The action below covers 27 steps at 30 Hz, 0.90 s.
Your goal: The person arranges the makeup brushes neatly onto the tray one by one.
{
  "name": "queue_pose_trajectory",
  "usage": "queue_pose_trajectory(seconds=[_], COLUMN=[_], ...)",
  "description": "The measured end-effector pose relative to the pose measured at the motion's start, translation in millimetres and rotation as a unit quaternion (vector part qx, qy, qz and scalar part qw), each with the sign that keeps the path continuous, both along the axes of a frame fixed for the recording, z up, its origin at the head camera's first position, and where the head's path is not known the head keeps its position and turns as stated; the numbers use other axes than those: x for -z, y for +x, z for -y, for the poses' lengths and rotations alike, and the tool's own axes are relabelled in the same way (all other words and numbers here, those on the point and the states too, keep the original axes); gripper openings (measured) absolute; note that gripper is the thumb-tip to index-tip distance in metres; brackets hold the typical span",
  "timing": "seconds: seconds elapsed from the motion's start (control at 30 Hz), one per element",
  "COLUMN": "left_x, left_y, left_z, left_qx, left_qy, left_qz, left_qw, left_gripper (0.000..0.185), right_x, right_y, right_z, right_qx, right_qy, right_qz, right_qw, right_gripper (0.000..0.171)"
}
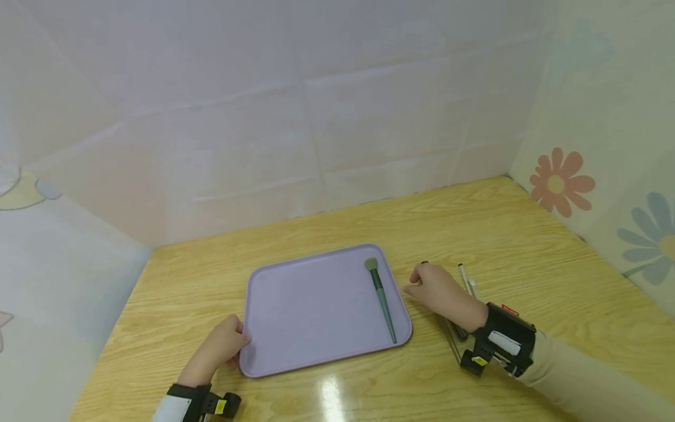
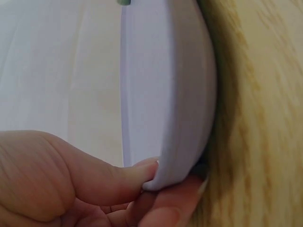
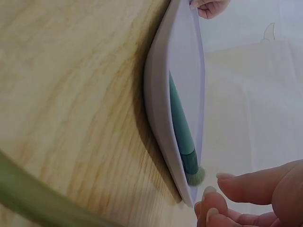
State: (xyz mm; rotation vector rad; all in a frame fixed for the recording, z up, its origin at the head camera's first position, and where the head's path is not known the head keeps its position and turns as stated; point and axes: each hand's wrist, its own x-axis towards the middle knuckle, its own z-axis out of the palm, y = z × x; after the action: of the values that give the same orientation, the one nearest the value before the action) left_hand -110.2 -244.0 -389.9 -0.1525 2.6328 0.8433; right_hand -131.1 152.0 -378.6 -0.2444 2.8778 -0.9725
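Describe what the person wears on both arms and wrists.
Both hands are bare. The right wrist carries a black strap-on camera mount with a white panel, a small yellow tag and a red mark, over a cream sleeve. The left wrist has a matching black mount with a yellow tag, over a white cuff.

head: high, looks forward and down on whole table (image 1: 527, 234), far
left wrist: low, very near, faces tray (image 2: 189, 85) edge at the grip
right wrist: low, near, faces along tray's far rim, brush (image 3: 182, 132) inside
shared: tray and brush in all three views
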Motion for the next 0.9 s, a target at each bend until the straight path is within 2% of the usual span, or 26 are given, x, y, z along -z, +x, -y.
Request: queue_pose_trajectory(seconds=[0.23,0.33,0.67,0.9], left_x=[-2.2,-2.8,-5.1,-3.3], left_y=[0.3,0.5,1.1,-0.3], left_z=[0,-1,-2,-1], left_qx=[0.000,0.000,0.000,0.001], left_qy=[-0.003,-0.001,0.002,0.002], left_qz=[0.004,0.004,0.008,0.010], left_qw=[1.0000,1.0000,1.0000,0.9999], left_gripper=[0.011,0.011,0.010,0.010], right_x=[1.2,2.0,5.5,8.3], right_y=[8.8,11.0,15.3,17.0], right_z=[-12,-17,-32,-32], right_qx=[0.003,0.011,0.023,0.015], right_qy=[-0.034,-0.042,0.007,0.020], right_qz=[0.030,0.047,0.075,0.094], right_qw=[0.999,0.998,0.997,0.995], right_gripper=[0.018,0.023,0.022,0.025])
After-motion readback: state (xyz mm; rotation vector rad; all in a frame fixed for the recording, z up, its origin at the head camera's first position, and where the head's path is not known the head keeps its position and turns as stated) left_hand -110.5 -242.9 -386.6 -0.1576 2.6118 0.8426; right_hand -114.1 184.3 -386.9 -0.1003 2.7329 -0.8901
